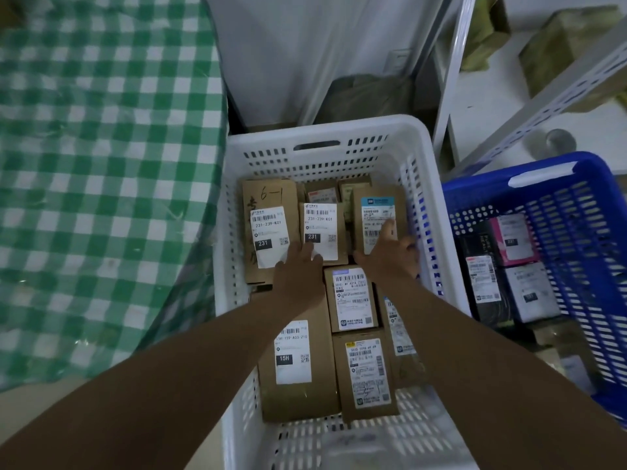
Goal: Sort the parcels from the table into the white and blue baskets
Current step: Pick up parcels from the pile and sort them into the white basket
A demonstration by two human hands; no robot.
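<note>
Two bare arms enter the view from the lower edge. Left forearm (163, 378): uncovered along its whole visible length; no sleeve, cuff or glove shows on it. Right forearm (481, 364): likewise uncovered from the frame edge to the wrist. Left hand (298, 273): bare, with no ring, strap or watch visible at the wrist. Right hand (390, 256): bare, with no ring or wristband visible. The fingers (386, 228) are ungloved. Fingernail detail is too blurred to tell. No other part of the person's body or clothing is in view.
</note>
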